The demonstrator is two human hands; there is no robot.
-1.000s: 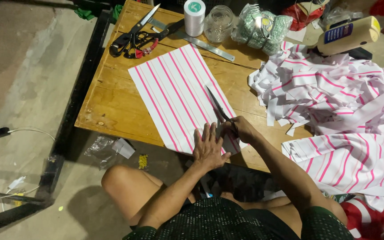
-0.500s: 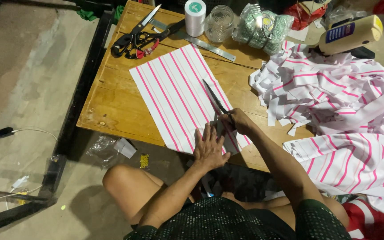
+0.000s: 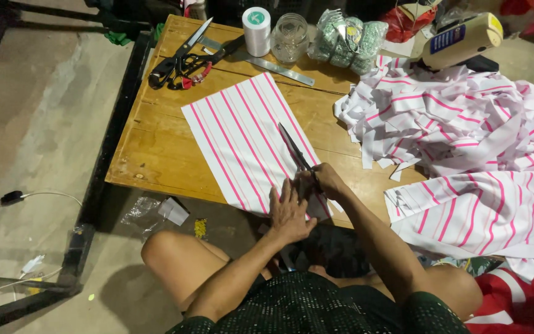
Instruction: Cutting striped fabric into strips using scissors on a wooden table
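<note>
The right hand (image 3: 326, 180) grips scissors (image 3: 295, 148) — blades pointing to 11 o'clock over the striped sheet (image 3: 248, 142). The left hand (image 3: 288, 213) presses the sheet's near edge, fingers spread — scissor handles hidden.

Bright overhead light, sharp focus, dim corners, soft shadows beneath table (image 3: 156, 154).

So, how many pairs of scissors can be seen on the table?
2. One pair of scissors is in the right hand, cutting the striped fabric sheet. The other, black-handled scissors, lies at the table's far left corner. More may be hidden under the fabric pile.
</note>
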